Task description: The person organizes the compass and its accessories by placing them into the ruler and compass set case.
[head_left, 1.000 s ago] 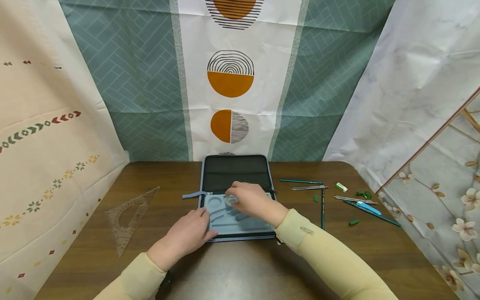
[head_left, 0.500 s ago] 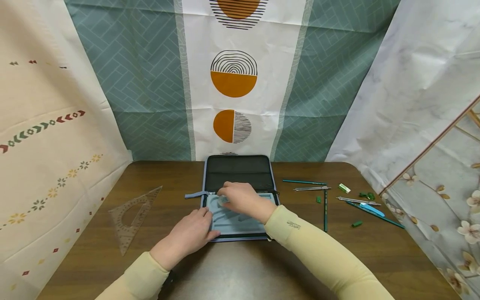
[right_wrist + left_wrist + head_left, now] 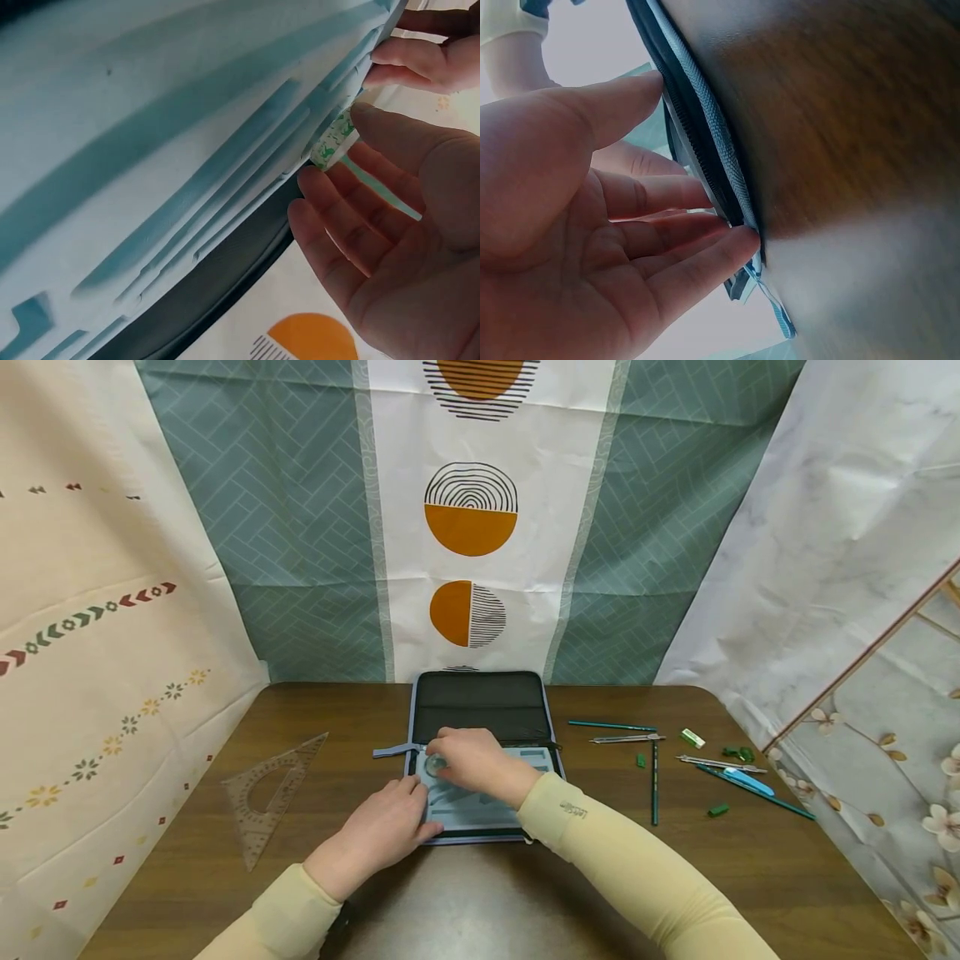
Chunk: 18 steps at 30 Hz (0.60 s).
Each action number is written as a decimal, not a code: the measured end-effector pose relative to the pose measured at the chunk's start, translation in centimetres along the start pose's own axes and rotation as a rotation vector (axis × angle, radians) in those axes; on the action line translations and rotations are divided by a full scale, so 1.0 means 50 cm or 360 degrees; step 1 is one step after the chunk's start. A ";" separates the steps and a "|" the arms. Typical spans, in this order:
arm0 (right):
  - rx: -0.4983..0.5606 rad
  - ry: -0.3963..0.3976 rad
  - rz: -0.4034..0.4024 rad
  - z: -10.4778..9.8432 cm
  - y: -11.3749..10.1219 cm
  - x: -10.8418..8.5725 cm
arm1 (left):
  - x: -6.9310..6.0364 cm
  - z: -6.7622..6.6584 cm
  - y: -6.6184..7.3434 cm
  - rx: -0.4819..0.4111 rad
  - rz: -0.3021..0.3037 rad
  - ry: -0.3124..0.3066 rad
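Observation:
An unfolded case with a black lid (image 3: 480,697) and a light blue moulded tray (image 3: 472,810) lies on the table. Over the tray's upper left recess, my right hand (image 3: 476,764) pinches a small round clear item (image 3: 435,765); in the right wrist view this item (image 3: 335,141) shows green patterning between thumb and fingers. My left hand (image 3: 378,831) rests at the case's left edge, fingers extended; the left wrist view shows its fingers (image 3: 682,195) touching the zipped rim (image 3: 712,142).
A clear set square (image 3: 273,789) lies at the left. On the right are pencils (image 3: 655,785), compass-like metal tools (image 3: 626,739), an eraser (image 3: 692,738), a light blue item (image 3: 748,781) and small green pieces (image 3: 717,810). Patterned cloth hangs around the table.
My right hand has moved left across the tray with the round item, from beside the upper left recess to over it. My left hand stays at the case's edge.

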State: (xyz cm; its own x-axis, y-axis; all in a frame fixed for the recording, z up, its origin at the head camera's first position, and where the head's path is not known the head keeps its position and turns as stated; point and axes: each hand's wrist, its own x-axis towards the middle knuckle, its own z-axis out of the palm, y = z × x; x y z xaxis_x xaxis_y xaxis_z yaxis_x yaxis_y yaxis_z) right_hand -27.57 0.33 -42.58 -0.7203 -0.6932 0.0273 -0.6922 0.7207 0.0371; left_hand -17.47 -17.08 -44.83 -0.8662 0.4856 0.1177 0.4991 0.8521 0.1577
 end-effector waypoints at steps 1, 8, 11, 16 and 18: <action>-0.0001 0.0004 -0.0003 0.001 -0.001 0.001 | 0.000 0.000 0.000 0.0001 0.0002 0.0002; -0.0018 0.0009 -0.0009 0.004 -0.004 0.005 | 0.000 -0.003 0.003 0.0015 0.0001 0.0005; -0.0022 0.0010 -0.0012 0.004 -0.006 0.006 | 0.000 -0.005 0.004 0.0020 0.0004 0.0006; -0.0033 0.0025 -0.0020 0.004 -0.006 0.008 | 0.001 -0.006 0.005 0.0019 0.0000 0.0000; -0.0039 0.0028 -0.0022 0.003 -0.006 0.009 | 0.001 -0.007 0.005 0.0024 0.0000 0.0001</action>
State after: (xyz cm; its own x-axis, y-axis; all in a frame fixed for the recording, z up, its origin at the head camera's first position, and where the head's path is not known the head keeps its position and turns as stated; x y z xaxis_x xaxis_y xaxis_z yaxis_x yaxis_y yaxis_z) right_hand -27.68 -0.19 -42.75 -0.7096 -0.7032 0.0441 -0.7006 0.7109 0.0618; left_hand -17.36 -16.92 -44.46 -0.8662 0.4855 0.1185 0.4987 0.8549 0.1428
